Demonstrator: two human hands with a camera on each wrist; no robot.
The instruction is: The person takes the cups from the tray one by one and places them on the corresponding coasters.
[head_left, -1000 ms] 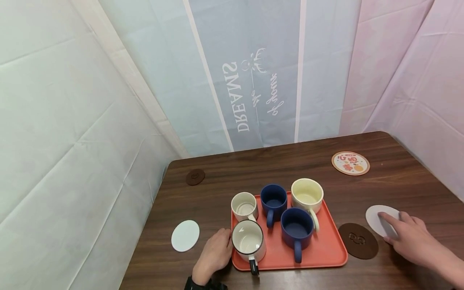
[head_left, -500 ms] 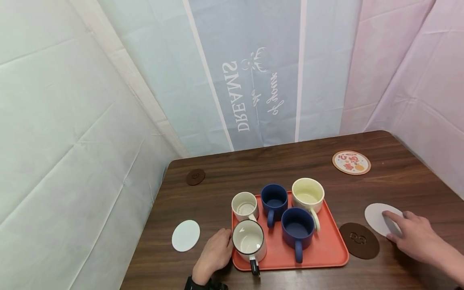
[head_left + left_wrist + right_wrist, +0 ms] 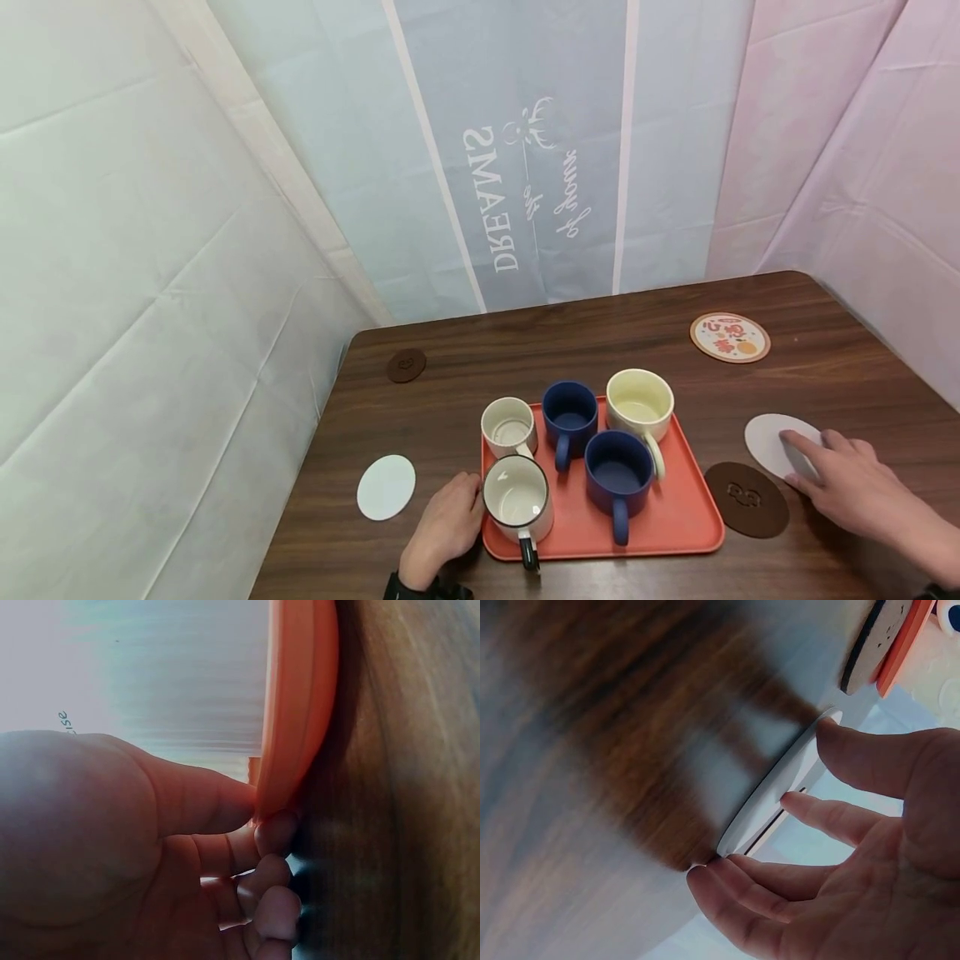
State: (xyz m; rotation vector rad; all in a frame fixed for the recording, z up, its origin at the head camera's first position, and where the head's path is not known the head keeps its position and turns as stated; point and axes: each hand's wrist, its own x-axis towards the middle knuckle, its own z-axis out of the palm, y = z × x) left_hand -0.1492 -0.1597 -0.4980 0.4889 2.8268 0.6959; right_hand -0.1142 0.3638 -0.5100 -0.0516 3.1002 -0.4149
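1. The right hand (image 3: 851, 483), at the lower right of the head view, has its fingers spread and mostly extended: the index fingertip rests on top of a flat, round white disc (image 3: 763, 442), with the thumb at one edge and other fingers at the opposite edge.
2. The left hand (image 3: 448, 518), at the lower centre, pinches the rim of a rectangular red-orange tray (image 3: 675, 521), seemingly plastic, between thumb and index finger.
3. Five glossy, apparently ceramic cups stand upright on the tray: a white mug with a dark rim and black handle (image 3: 516, 496), a small off-white cup (image 3: 507, 427), two navy-blue mugs (image 3: 570, 415) (image 3: 619, 475) and a pale-yellow mug (image 3: 639, 404).
4. Just beside the tray's right edge lies a large dark-brown disc with a smiling mark (image 3: 746, 500), near the white one.
5. Farther out on the dark wood-grain table (image 3: 600, 333) lie a second white disc (image 3: 386, 487) at the lower left, a small brown disc (image 3: 406, 365) left of centre, and an orange-edged printed disc (image 3: 730, 337) at the right.
6. As a judgement, the discs appear mostly laid out, with the right-hand one being positioned; no disc carries a cup, so any handling of the cups themselves appears undone.
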